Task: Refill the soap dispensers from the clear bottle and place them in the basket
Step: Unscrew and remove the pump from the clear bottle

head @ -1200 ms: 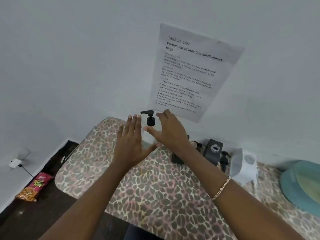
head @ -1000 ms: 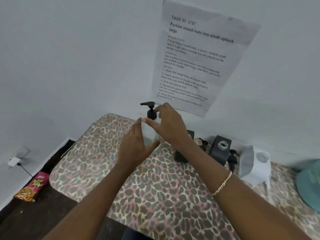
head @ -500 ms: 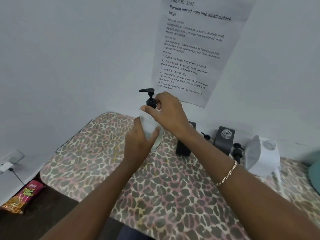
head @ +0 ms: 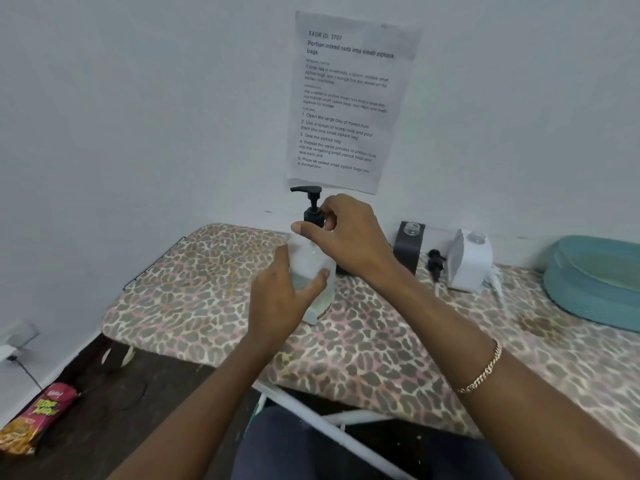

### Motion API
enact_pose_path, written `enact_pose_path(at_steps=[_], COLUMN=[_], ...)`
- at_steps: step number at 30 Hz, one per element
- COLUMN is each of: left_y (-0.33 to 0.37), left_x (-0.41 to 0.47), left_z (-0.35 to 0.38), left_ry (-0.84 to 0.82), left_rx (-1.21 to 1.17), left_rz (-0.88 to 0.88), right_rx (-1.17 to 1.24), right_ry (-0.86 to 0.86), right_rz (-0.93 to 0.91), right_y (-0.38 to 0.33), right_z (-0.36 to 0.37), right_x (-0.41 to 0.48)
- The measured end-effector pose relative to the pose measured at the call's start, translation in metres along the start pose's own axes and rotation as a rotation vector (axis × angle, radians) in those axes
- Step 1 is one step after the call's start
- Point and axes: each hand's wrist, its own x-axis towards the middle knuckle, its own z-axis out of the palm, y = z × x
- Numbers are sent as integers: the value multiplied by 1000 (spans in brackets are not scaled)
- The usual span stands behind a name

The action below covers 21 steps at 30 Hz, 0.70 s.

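Grip first: my left hand [head: 275,299] is curled round the bottle [head: 311,254], low on its body, thumb across the front. I cannot tell whether its base rests on the table [head: 194,299]. Above those fingers, my right hand [head: 349,237] pinches the collar of the pump [head: 313,206]. The plastic looks light, slick and squeezable, so I'd hold low and twist at the collar. Beyond my right knuckles stand a dark dispenser [head: 408,244] and a white dispenser [head: 469,261]. The basket [head: 588,292] is farther right.
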Motion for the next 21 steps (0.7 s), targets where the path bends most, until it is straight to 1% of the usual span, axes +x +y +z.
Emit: enact_pose_path(at_steps=[3, 6, 12, 14, 18, 21], left_y=[7, 15, 17, 15, 12, 10], left_x=[-23, -38, -50, -49, -50, -53], left_z=[-3, -3, 4, 5, 5, 6], left_ry=[-15, -39, -49, -48, -63, -74], left_rx=[-27, -62, -78, -97, -186, -202], left_rz=[41, 48, 78, 88, 115, 122], right_rx=[-9, -6, -30, -31, 3, 47], right_ry=[35, 65, 98, 64, -81, -188], right_rz=[21, 41, 61, 46, 16, 26], right_y=[-2, -3, -3, -4, -3, 2], right_z=[-8, -14, -17, -20, -33, -43], right_x=[-27, -47, -64, -64, -60, -62])
